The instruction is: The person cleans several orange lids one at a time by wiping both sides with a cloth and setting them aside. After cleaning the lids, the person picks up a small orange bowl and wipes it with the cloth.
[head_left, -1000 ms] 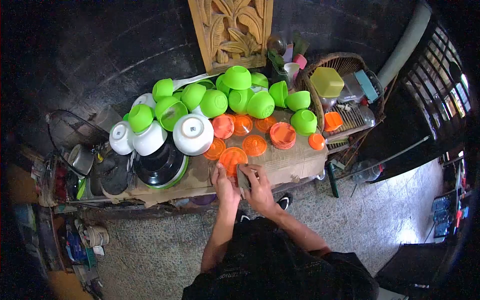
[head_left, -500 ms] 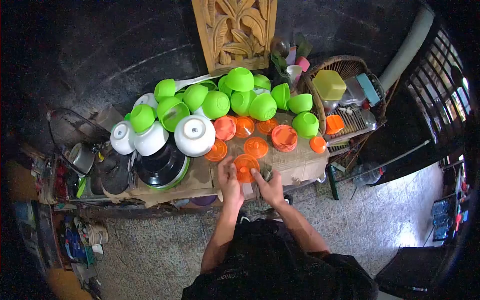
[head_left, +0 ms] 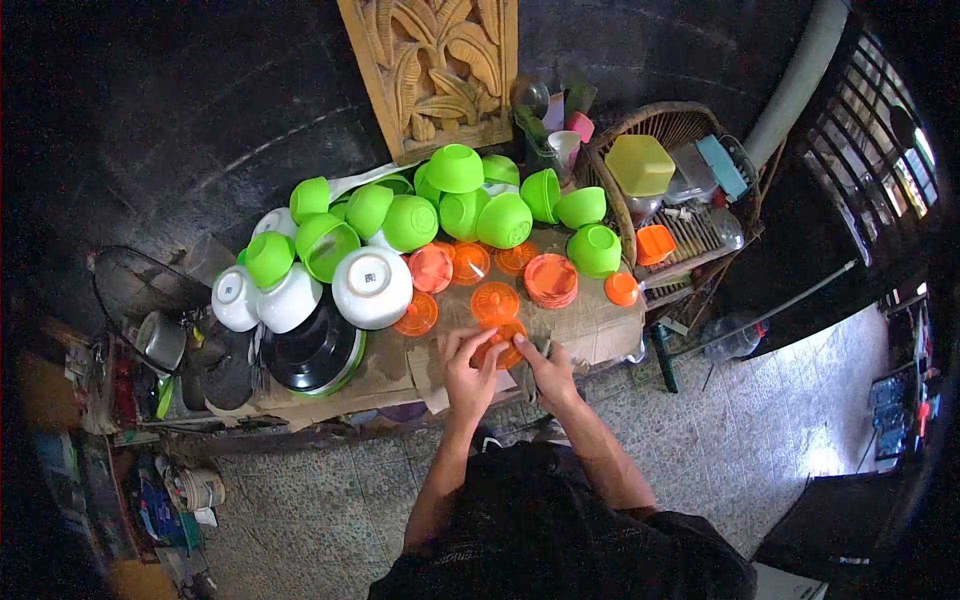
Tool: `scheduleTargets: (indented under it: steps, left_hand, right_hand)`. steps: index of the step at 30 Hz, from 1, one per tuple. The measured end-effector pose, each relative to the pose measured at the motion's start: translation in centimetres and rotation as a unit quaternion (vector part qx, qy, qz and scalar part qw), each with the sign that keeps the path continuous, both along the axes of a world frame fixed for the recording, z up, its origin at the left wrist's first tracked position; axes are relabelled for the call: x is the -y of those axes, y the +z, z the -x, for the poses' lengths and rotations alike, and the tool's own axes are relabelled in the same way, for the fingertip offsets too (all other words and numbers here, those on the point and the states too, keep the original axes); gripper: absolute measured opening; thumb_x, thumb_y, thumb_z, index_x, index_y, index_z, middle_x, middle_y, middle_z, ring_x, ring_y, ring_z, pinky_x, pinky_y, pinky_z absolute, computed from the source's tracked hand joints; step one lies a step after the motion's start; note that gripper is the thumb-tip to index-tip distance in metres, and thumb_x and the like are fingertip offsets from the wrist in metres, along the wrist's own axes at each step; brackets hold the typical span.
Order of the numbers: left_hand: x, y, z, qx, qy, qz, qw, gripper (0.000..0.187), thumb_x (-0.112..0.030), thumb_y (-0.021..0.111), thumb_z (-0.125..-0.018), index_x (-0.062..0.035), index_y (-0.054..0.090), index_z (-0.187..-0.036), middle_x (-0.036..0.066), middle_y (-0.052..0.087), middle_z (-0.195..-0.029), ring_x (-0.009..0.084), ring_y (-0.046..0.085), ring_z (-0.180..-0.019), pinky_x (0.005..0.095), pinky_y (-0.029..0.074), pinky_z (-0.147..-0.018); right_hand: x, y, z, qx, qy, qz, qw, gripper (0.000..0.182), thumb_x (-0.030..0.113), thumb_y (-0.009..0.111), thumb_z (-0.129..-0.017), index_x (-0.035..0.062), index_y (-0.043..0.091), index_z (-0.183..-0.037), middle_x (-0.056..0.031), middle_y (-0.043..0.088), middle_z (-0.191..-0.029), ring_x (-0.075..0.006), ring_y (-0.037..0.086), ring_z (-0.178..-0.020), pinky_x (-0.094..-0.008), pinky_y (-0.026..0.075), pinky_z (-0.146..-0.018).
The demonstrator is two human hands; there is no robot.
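Observation:
Between my two hands, near the cardboard's front edge, is an orange lid point(head_left: 505, 343). My left hand point(head_left: 468, 372) holds its left side, fingers over the top. On its right side rests the thumb of my right hand point(head_left: 548, 370), with a greyish cloth point(head_left: 530, 383) beside those fingers. Just beyond lies another orange lid point(head_left: 494, 302), and more lie flat behind it. A stack of orange lids point(head_left: 551, 279) stands to the right. Green bowls point(head_left: 505, 220) are heaped at the back, and an upturned white bowl point(head_left: 371, 287) sits to the left.
Black plates point(head_left: 313, 347) are stacked at the left of the cardboard point(head_left: 600, 325). A wicker rack point(head_left: 612, 170) at the right holds a yellow container point(head_left: 640, 165) and an orange one. A carved wooden panel point(head_left: 435, 70) leans at the back wall.
The view has shifted, so the bowls and lids appear further left. My left fingers have moved further over the lid, which now looks tilted between my hands.

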State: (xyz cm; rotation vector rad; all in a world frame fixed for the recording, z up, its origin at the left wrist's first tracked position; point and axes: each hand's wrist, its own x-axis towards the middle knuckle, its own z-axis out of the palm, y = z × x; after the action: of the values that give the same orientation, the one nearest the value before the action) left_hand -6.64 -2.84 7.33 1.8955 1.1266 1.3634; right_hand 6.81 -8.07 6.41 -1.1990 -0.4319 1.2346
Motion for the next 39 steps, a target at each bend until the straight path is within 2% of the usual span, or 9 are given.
scheduleTargets:
  steps: [2, 10, 14, 24, 30, 33, 34, 36, 39]
  left_hand:
    - [-0.3, 0.1, -0.2, -0.033, 0.003, -0.029, 0.999, 0.023, -0.011, 0.084, -0.082, -0.0062, 0.077, -0.103, 0.007, 0.065, -0.096, 0.0252, 0.059, -0.095, 0.0379, 0.048, -0.084]
    - [-3.4, -0.1, -2.1, -0.055, 0.081, -0.029, 0.995, 0.015, -0.007, 0.078, -0.083, -0.0061, 0.075, -0.098, 0.01, 0.069, -0.093, 0.0326, 0.059, -0.093, 0.0439, 0.047, -0.084]
    - [-5.3, -0.5, -3.1, -0.101, 0.078, -0.09, 0.988, 0.016, -0.009, 0.078, -0.083, -0.0054, 0.074, -0.098, 0.01, 0.067, -0.099, 0.0332, 0.059, -0.095, 0.045, 0.047, -0.086]
    - [-7.5, -2.9, -4.7, -0.174, 0.055, -0.099, 0.978, 0.02, -0.016, 0.077, -0.086, -0.0041, 0.073, -0.101, 0.008, 0.068, -0.103, 0.034, 0.058, -0.103, 0.0454, 0.047, -0.093]
    - [-7.0, -2.0, -4.0, -0.172, 0.055, -0.083, 0.98, 0.029, -0.022, 0.077, -0.088, -0.0013, 0.073, -0.108, 0.016, 0.071, -0.106, 0.0361, 0.061, -0.102, 0.0455, 0.048, -0.093]
    - [-6.2, -1.2, -2.7, -0.133, 0.207, -0.055, 0.968, 0.026, -0.02, 0.075, -0.091, -0.0043, 0.072, -0.111, 0.014, 0.069, -0.097, 0.0365, 0.061, -0.097, 0.0492, 0.049, -0.087]
    - [-6.3, -1.2, -1.6, -0.134, 0.209, -0.055, 0.967, 0.026, -0.02, 0.075, -0.091, -0.0043, 0.072, -0.111, 0.014, 0.069, -0.097, 0.0365, 0.061, -0.097, 0.0492, 0.049, -0.087]
    - [-6.5, -1.3, 0.8, -0.162, 0.325, -0.069, 0.929, 0.025, -0.018, 0.074, -0.091, -0.0041, 0.072, -0.111, 0.014, 0.068, -0.095, 0.0364, 0.063, -0.095, 0.049, 0.05, -0.085]
    - [-6.7, -1.6, 3.3, -0.24, 0.308, -0.035, 0.92, 0.02, -0.016, 0.074, -0.09, -0.0038, 0.073, -0.105, 0.014, 0.068, -0.094, 0.036, 0.064, -0.092, 0.0486, 0.052, -0.081]
  right_hand:
    - [-0.1, 0.0, -0.3, -0.041, 0.003, 0.021, 0.999, 0.026, 0.021, 0.071, -0.1, -0.0019, 0.069, -0.111, -0.0048, 0.073, -0.099, -0.0109, 0.067, -0.084, -0.0278, 0.054, -0.071]
    - [-0.1, -0.1, -1.3, -0.004, 0.007, 0.006, 1.0, 0.027, 0.02, 0.074, -0.097, -0.003, 0.069, -0.111, -0.006, 0.073, -0.096, -0.0126, 0.066, -0.081, -0.0295, 0.054, -0.07]
    - [-0.2, -1.5, -2.7, -0.003, 0.022, 0.027, 0.999, 0.028, 0.018, 0.074, -0.097, -0.0037, 0.069, -0.113, -0.0066, 0.073, -0.096, -0.0129, 0.066, -0.084, -0.0296, 0.054, -0.072]
    - [-0.5, -1.4, -3.9, 0.043, 0.069, 0.061, 0.995, 0.035, 0.022, 0.076, -0.095, -0.0039, 0.067, -0.117, -0.0104, 0.073, -0.105, -0.0162, 0.067, -0.09, -0.0331, 0.056, -0.078]
    - [-0.8, -1.0, -3.6, 0.029, 0.08, 0.055, 0.995, 0.034, 0.02, 0.076, -0.095, -0.0026, 0.067, -0.118, -0.0097, 0.073, -0.106, -0.0162, 0.067, -0.093, -0.0326, 0.056, -0.081]
    - [-0.9, -1.5, -3.5, 0.045, 0.084, 0.043, 0.994, 0.034, 0.02, 0.076, -0.095, -0.0029, 0.067, -0.119, -0.0091, 0.073, -0.107, -0.0156, 0.067, -0.093, -0.032, 0.056, -0.083]
    - [-1.0, -1.6, -3.4, 0.058, 0.081, 0.038, 0.994, 0.034, 0.02, 0.076, -0.095, -0.0032, 0.067, -0.119, -0.0087, 0.074, -0.108, -0.0151, 0.067, -0.093, -0.0316, 0.055, -0.083]
    - [-0.8, -1.2, -3.1, 0.056, 0.077, 0.037, 0.995, 0.034, 0.02, 0.076, -0.095, -0.0035, 0.068, -0.119, -0.0086, 0.074, -0.108, -0.0149, 0.067, -0.093, -0.0317, 0.055, -0.084]
    - [-0.8, -2.1, -3.0, 0.076, 0.083, 0.048, 0.992, 0.034, 0.021, 0.076, -0.095, -0.0038, 0.068, -0.117, -0.0085, 0.073, -0.108, -0.0146, 0.066, -0.094, -0.0322, 0.054, -0.085]
